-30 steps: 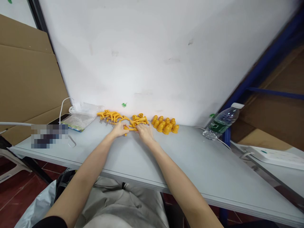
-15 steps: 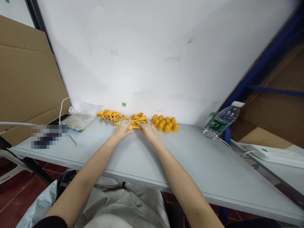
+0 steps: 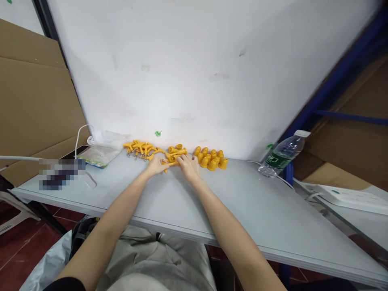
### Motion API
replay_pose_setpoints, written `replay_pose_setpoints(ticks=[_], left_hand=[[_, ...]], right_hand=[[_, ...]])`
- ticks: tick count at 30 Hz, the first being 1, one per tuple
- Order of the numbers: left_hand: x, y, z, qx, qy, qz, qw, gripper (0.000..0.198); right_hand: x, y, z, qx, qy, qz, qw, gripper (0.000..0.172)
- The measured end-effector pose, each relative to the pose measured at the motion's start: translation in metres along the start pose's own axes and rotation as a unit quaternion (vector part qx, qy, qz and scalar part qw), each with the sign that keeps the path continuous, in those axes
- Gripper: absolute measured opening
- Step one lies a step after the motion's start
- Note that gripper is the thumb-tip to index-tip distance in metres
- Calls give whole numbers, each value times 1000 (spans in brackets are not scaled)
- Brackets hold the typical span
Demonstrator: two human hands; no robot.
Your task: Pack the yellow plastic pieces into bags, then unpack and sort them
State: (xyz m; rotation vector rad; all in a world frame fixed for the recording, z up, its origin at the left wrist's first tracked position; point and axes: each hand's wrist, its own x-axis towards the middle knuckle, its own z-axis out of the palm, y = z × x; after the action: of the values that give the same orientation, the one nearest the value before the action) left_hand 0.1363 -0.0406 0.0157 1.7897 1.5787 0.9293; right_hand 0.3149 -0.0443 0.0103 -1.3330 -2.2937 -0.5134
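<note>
My left hand (image 3: 157,165) is closed on the left part of a yellow piece (image 3: 165,163) low over the table. Close beside it, my right hand (image 3: 188,165) has its fingers closed on a yellow part whose shape they mostly hide. Several yellow tube-like parts (image 3: 178,152) lie just beyond both hands. Left of them is a heap of branched yellow pieces (image 3: 140,146) with small metal chains. Several yellow cups (image 3: 213,163) stand in a group to the right of my right hand.
A plastic bottle (image 3: 281,155) leans at the right near a white cable. Clear bags (image 3: 104,152) and a blurred dark item (image 3: 60,174) lie at the left. A white panel (image 3: 197,81) rises behind the grey table (image 3: 182,206); a power strip (image 3: 348,198) sits far right.
My hands have shifted slightly, and the yellow piece at my left fingertips has turned, its end now pointing down toward the table's front. More of the yellow parts between the hands shows.
</note>
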Motion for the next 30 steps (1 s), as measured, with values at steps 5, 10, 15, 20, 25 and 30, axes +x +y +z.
replay_pose_setpoints(ticks=[5,10,15,20,25,30], left_hand=[[2,-5,-3,-88,-41,-46,994,9],[-3,-4,-4,31,23,27,999,13],[-10,-3,-4,200,82,146,965,31],[-10,-5,-5,237,59,166,955,33],[-6,-2,-5,232,45,137,962,23],[-7,0,-9,222,54,131,965,17]], right_hand=[[1,-2,3,-12,-2,-10,1000,23],[0,0,5,13,-26,4,1000,20],[-3,5,7,83,-98,19,992,29],[-3,4,5,84,-117,23,989,37],[-2,2,2,44,-91,17,995,32],[-5,9,5,47,-39,13,998,31]])
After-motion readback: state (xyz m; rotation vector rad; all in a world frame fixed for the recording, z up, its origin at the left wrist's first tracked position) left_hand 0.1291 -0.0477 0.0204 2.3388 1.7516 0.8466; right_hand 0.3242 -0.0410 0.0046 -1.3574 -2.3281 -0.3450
